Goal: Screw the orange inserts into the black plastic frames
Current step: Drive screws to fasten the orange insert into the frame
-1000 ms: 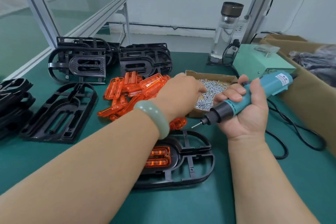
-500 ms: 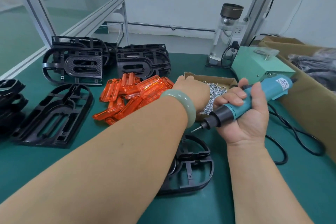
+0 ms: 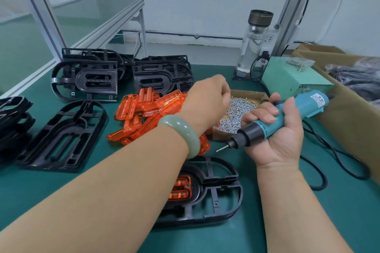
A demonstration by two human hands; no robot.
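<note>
Head camera looks down at a green table (image 3: 339, 222). Far left is a stack of black frames (image 3: 12, 121), and beside it one flat black frame (image 3: 67, 127) lies on the table. Behind that, more black frames (image 3: 88, 76) are piled at the back. Next comes a heap of orange inserts (image 3: 148, 113), near the middle of the table. The left hand (image 3: 207, 100), with a pale green bracelet (image 3: 181, 135) on the wrist, reaches over the heap to a small box of screws (image 3: 238, 109). Its fingers curl down at the screws, but they are hidden, so I cannot tell if they pinch one. Close to the person lies the front frame (image 3: 213, 182), partly under the left arm, with one orange insert (image 3: 181, 189) sitting inside it. The right hand (image 3: 275, 139) is wrapped tight round a blue screwdriver (image 3: 308, 103), held above the table with its tip pointing left and down, just beside the box. Behind it are a clear bottle (image 3: 255, 43) and a green box (image 3: 287, 80). A big cardboard box (image 3: 349, 129) is on the far right.
</note>
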